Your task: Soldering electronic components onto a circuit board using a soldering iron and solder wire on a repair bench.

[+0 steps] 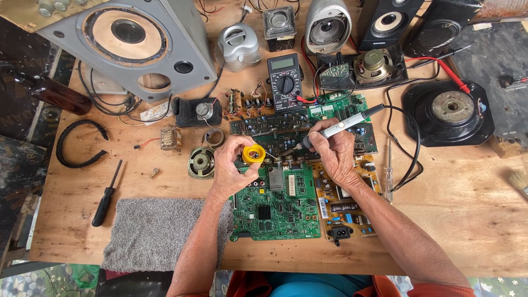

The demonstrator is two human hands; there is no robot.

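Hands over the boards now: the left hand (230, 173) pinches a yellow solder spool (253, 154) between thumb and fingers, grip pressed tight on its rim, a thin strand of wire poking out to the right toward the joint. Right hand (334, 151) is wrapped shut around a soldering iron (342, 125), held like a pen so the tip angles down and left, meeting that strand just above the green board (276, 202). Wire and tip come in from opposite sides, which looks like the way to feed solder straight onto the hot point. The iron's black cord (410, 146) loops off right, clear of the work. Beside the green board lies a tan power board (345, 201), touching its right edge; darker boards (286, 129) sit just beyond, under the hands. A multimeter (285, 75) stands near behind, red probe lead (451, 71) trailing right. Grey cloth (151, 234) lies on the table (473, 214) at left, a screwdriver (106, 195) beside it. Speakers crowd the far edge, the big grey speaker box (132, 41) tipped on its back. No containers in sight.
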